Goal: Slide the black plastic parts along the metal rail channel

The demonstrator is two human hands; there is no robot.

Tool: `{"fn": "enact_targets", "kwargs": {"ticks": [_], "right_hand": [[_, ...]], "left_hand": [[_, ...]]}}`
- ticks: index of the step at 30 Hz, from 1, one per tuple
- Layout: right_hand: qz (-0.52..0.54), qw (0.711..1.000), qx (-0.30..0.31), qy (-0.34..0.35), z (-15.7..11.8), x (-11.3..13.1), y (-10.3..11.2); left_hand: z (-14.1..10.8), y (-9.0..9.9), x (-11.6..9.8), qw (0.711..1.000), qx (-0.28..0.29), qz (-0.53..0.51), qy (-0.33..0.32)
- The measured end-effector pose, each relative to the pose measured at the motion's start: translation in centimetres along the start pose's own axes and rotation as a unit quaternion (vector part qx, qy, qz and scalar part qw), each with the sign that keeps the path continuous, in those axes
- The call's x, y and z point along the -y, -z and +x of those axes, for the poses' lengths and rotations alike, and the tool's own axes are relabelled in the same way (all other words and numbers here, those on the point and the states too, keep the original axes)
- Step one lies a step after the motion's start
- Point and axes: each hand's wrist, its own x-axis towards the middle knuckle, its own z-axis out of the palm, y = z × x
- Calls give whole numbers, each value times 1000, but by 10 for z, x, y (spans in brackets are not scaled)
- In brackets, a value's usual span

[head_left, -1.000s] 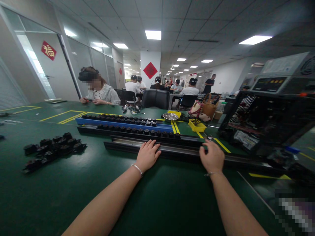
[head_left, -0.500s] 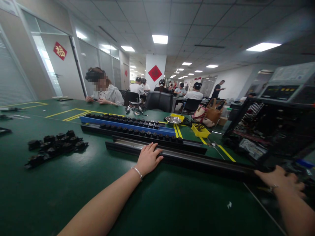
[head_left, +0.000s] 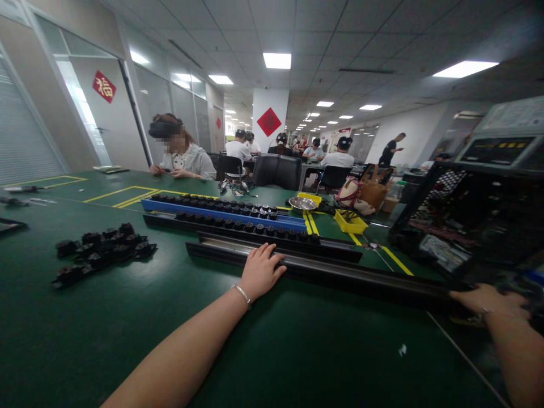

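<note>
A long black channel rail (head_left: pixel 357 273) lies across the green table in front of me, its inner groove shiny. My left hand (head_left: pixel 261 273) grips it left of its middle, fingers over the top and thumb toward the near side. Over by the rail's right end is my right hand (head_left: pixel 495 301), its thumb stretched toward the rail and its fingers spread to the right, partly lost against dark items. Behind lie another black rail (head_left: pixel 340 249) and a blue rail (head_left: pixel 238 214), with rows of small black parts (head_left: pixel 249 228) along them.
A pile of black parts (head_left: pixel 106 249) lies at left. Beyond the rails are a metal bowl (head_left: pixel 302 204) and a yellow tray (head_left: pixel 351 222). An open-sided dark equipment case (head_left: pixel 446 221) stands at right. A co-worker (head_left: pixel 182 153) sits across the table.
The view has shifted slightly, so things appear a little further right. My left hand stays on the rail. My right hand's fingers look lower and closer together than before.
</note>
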Motion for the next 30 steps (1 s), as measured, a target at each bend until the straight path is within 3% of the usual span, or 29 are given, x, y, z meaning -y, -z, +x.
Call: {"fn": "enact_targets", "kwargs": {"ticks": [2, 5, 10, 26, 29, 30], "right_hand": [[-7, 986, 117, -118, -7, 9, 11], [35, 979, 132, -152, -18, 24, 29], [42, 976, 151, -149, -26, 37, 47], [-2, 979, 187, -78, -41, 57, 73], [-64, 976, 205, -33, -53, 57, 81], [-77, 975, 207, 13, -58, 58, 83]], "left_hand": [[0, 0, -1, 1000, 1, 0, 4], [0, 0, -1, 1000, 1, 0, 7], [-1, -1, 0, 1000, -2, 0, 3], [-1, -2, 1, 1000, -9, -1, 1], [-1, -2, 0, 1000, -9, 4, 0], [-1, -2, 0, 1000, -8, 5, -1]]}}
